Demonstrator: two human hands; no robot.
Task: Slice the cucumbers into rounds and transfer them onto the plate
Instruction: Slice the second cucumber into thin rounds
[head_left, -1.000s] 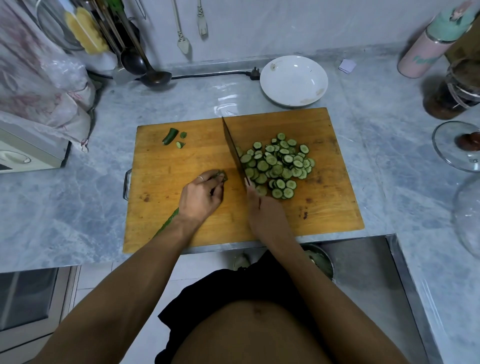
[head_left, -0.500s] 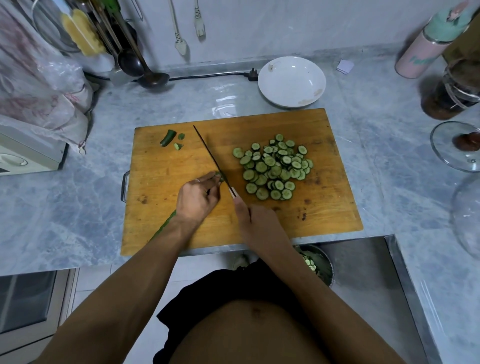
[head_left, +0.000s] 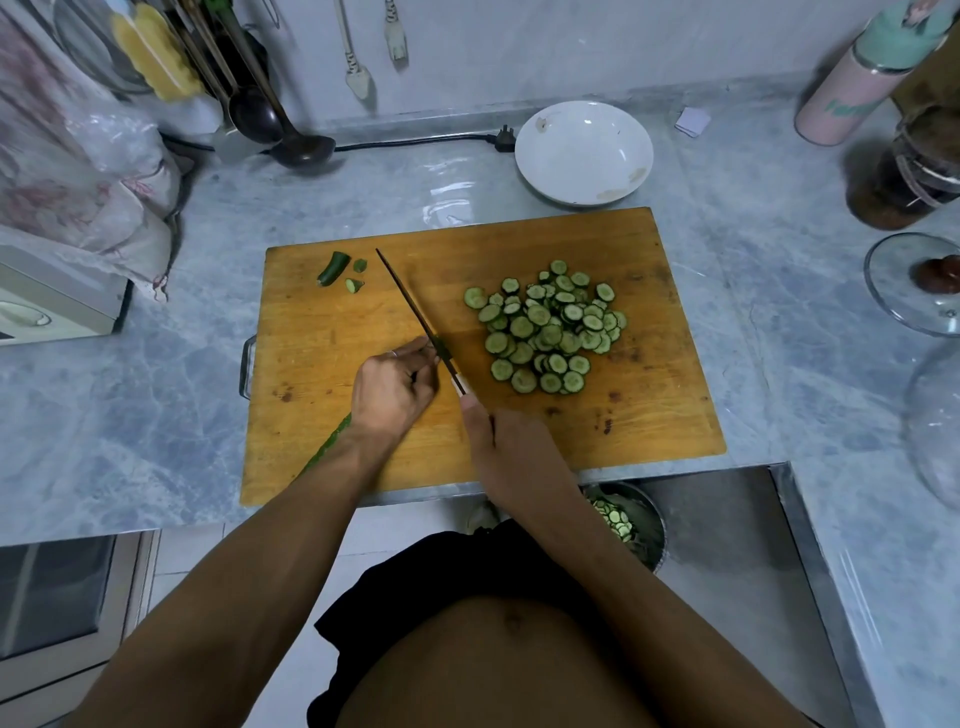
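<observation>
Head view, left hand (head_left: 390, 391) fingers curled on cucumber (head_left: 326, 451), right hand (head_left: 511, 451) gripping knife (head_left: 415, 315), no legible writing.

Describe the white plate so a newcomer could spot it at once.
Start at the wooden cutting board in the middle of the grey counter. Just beyond its far right edge sits the white plate, round and empty, next to a black plug.
</observation>
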